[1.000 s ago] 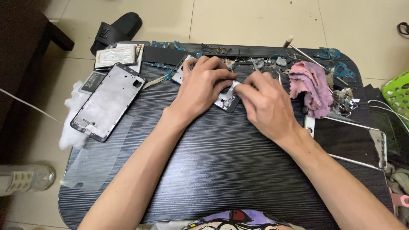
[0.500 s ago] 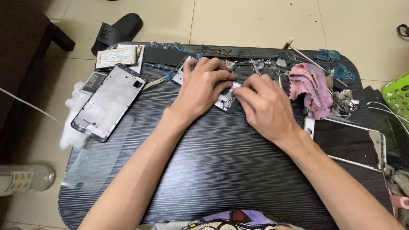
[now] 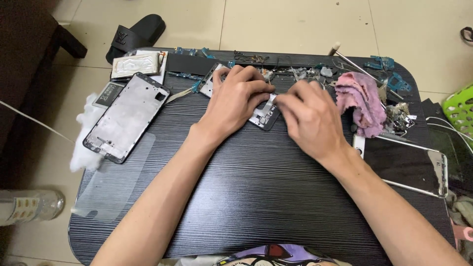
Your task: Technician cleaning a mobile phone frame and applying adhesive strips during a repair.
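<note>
Both hands (left hand (image 3: 236, 98), right hand (image 3: 308, 120)) cover the phone frame (image 3: 263, 117).

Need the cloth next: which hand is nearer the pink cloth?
Right. The right hand lies just beside the pink cloth; the left hand is farther, beyond the right hand.

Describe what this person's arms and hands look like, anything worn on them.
Both forearms are bare to the frame edge: no sleeves, gloves, watch or bracelets show. The left hand and right hand show no rings and have short nails. A purple patterned garment shows at the bottom edge.
</note>
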